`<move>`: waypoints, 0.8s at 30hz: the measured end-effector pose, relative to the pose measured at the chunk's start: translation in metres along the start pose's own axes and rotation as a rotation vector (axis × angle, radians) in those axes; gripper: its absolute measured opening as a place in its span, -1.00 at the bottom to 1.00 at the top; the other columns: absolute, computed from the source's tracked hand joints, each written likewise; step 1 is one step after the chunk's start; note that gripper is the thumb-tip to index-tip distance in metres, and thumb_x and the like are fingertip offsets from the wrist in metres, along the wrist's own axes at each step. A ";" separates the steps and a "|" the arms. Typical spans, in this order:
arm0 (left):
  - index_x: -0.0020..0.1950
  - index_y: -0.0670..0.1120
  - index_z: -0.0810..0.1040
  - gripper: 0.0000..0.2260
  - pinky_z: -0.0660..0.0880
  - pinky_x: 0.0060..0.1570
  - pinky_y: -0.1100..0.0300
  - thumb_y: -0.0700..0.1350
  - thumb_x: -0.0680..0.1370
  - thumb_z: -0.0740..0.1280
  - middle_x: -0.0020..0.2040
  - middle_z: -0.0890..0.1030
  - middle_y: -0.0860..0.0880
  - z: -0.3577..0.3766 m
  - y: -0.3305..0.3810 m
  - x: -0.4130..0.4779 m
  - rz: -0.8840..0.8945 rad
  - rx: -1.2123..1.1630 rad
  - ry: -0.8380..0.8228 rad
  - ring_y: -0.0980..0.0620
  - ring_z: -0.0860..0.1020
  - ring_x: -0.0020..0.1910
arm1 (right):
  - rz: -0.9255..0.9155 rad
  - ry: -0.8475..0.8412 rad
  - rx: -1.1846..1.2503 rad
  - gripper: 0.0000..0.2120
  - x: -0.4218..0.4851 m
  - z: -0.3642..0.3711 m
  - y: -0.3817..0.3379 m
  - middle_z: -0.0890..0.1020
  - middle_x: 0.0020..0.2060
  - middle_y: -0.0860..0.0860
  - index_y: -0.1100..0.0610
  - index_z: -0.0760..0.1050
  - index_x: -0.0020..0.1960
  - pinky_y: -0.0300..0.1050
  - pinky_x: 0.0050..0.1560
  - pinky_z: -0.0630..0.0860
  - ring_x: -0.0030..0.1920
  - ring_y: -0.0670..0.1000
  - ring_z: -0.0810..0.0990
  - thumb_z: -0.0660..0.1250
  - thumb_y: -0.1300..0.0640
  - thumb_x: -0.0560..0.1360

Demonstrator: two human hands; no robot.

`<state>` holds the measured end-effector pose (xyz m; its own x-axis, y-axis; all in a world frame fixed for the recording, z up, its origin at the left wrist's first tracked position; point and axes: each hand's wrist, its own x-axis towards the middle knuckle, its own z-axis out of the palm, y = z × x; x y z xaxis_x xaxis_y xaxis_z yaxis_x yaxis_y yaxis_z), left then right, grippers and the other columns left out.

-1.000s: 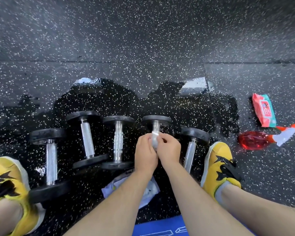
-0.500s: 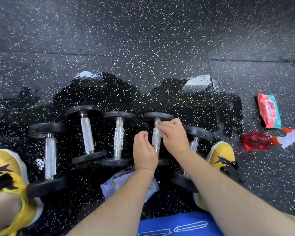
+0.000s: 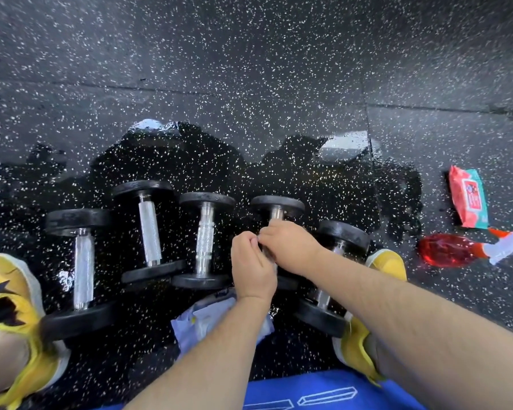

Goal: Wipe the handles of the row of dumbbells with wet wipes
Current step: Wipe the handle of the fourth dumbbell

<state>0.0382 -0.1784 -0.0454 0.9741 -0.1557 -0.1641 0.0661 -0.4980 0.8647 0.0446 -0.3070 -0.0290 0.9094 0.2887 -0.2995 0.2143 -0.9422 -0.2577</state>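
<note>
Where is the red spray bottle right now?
Head view, far right: the translucent red spray bottle lies on its side on the speckled black floor, just below the red-and-teal wipes pack, right of the yellow shoe.

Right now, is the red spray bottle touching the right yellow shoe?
Apart. The head view shows speckled floor between the spray bottle and the shoe.

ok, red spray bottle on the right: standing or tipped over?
Tipped over. The red spray bottle lies on its side on the floor, white nozzle pointing right, beside the wipes pack.
</note>
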 end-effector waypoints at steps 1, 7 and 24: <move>-0.07 -0.09 0.40 -0.82 0.26 -0.12 0.22 -0.10 0.62 0.04 -0.10 0.43 -0.01 0.000 0.000 0.000 -0.006 0.001 0.005 0.03 0.35 -0.14 | -0.002 -0.073 -0.007 -0.94 0.001 -0.004 0.000 0.63 -0.24 -0.03 0.09 0.58 -0.15 -0.04 -0.14 0.55 -0.18 0.07 0.54 0.40 0.23 0.41; -0.05 -0.12 0.41 -0.82 0.25 -0.12 0.24 -0.14 0.63 0.05 -0.08 0.42 -0.01 0.002 0.000 -0.001 -0.031 -0.001 0.012 0.03 0.36 -0.13 | 0.241 -0.170 0.001 -0.86 0.010 -0.016 -0.007 0.56 -0.12 -0.05 0.05 0.50 -0.07 -0.06 -0.22 0.46 -0.08 0.05 0.55 0.28 0.28 0.49; -0.05 -0.11 0.39 -0.87 0.25 -0.09 0.27 -0.21 0.66 0.10 -0.08 0.42 -0.01 0.001 -0.001 0.001 -0.078 0.049 0.003 0.02 0.38 -0.11 | 0.187 0.248 0.280 -0.58 -0.032 0.010 -0.012 0.70 0.08 -0.06 0.10 0.68 0.13 -0.11 -0.05 0.57 -0.10 0.08 0.58 0.08 0.14 0.50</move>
<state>0.0384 -0.1794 -0.0468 0.9670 -0.1126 -0.2283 0.1309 -0.5494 0.8252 0.0097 -0.3029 -0.0253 0.9891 0.0347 -0.1433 -0.0371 -0.8820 -0.4697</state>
